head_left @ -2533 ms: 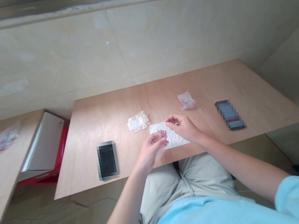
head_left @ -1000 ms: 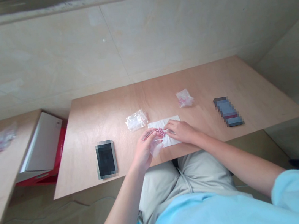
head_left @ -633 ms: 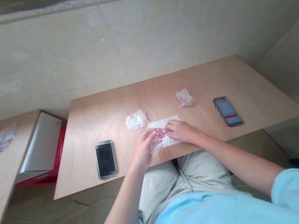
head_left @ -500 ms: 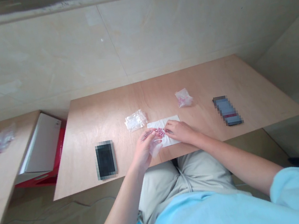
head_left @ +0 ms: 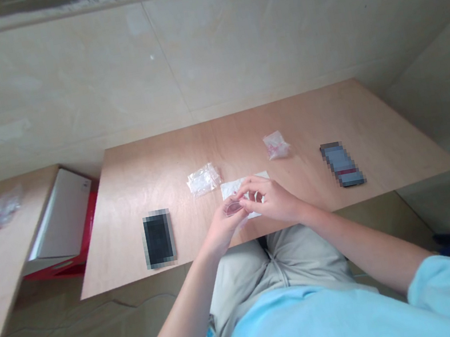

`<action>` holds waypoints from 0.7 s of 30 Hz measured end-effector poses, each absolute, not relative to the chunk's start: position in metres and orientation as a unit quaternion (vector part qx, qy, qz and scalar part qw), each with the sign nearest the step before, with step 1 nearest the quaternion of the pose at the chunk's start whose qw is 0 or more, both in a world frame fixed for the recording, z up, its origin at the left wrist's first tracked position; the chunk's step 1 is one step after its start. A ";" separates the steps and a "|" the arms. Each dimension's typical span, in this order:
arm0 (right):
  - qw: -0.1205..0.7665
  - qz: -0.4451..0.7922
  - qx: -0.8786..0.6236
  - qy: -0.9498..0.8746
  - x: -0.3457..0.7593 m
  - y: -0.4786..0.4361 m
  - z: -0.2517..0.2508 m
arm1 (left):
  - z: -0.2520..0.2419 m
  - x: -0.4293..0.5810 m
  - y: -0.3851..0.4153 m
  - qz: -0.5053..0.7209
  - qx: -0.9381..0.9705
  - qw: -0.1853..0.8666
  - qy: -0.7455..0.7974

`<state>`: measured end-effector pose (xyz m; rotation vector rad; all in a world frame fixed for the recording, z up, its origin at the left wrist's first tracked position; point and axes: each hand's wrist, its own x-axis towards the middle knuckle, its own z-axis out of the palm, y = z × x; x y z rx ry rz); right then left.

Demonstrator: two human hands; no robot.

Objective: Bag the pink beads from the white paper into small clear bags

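Pinkish and translucent, a small item lies cupped in your left hand, though it is too small to identify. Your left fingers curl closed around it, just above a white paper napkin near the table's front edge. Your right hand reaches across, its bent fingers touching the left hand at the item; you cannot tell whether they grip it.

A clear plastic bag lies just beyond the napkin, with a small bag of pink contents farther right. A dark phone and a blue-grey phone lie on either side.

A loose pinch could let the item slip. Rolling off the napkin, it might drop over the nearby edge to the floor.
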<state>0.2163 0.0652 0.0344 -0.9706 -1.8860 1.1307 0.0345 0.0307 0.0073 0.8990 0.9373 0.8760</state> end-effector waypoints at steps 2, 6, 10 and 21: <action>0.368 0.415 -0.399 -0.731 0.222 0.071 0.025 | 0.007 0.034 0.031 0.396 0.402 0.707 0.427; 0.352 0.333 -0.469 -0.738 0.238 0.092 -0.016 | 0.004 0.033 0.033 0.423 0.373 0.711 0.421; 0.257 0.270 -0.460 -0.806 0.246 0.099 -0.044 | 0.005 0.032 0.035 0.448 0.317 0.734 0.402; 0.145 0.173 -0.488 -0.843 0.241 0.092 -0.042 | 0.015 0.028 0.037 0.461 0.255 0.730 0.436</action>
